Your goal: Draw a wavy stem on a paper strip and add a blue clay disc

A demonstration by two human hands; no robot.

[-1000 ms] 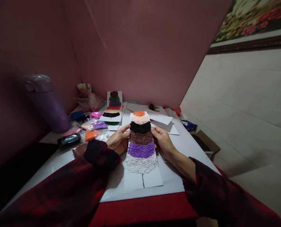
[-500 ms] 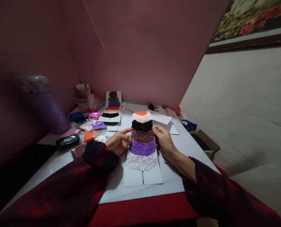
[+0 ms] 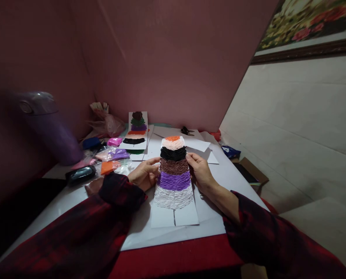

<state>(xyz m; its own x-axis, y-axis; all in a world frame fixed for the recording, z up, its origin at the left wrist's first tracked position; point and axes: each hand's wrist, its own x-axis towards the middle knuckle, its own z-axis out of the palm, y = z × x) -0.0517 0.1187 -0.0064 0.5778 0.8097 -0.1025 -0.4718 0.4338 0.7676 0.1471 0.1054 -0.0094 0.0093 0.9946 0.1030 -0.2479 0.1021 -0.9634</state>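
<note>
A white card (image 3: 174, 215) covered with ribbed clay bands (orange, peach, black, brown, purple, white from top down) is tilted up off the table. My left hand (image 3: 144, 173) grips its left edge at the brown band, fingers curled behind, thumb on the front. My right hand (image 3: 200, 170) holds the right edge at the same height, thumb on the front. A second card (image 3: 135, 131) with similar coloured bands lies flat further back on the left.
Small bags of coloured clay (image 3: 115, 154) lie left of the cards. A purple flask (image 3: 49, 128) stands at the far left beside a black case (image 3: 80, 174). White paper sheets (image 3: 202, 146) cover the table (image 3: 173, 252); a cardboard box (image 3: 250, 170) sits at its right edge.
The card has tipped up a little more between my hands and the view has shifted slightly left. Both hands keep the same hold.
</note>
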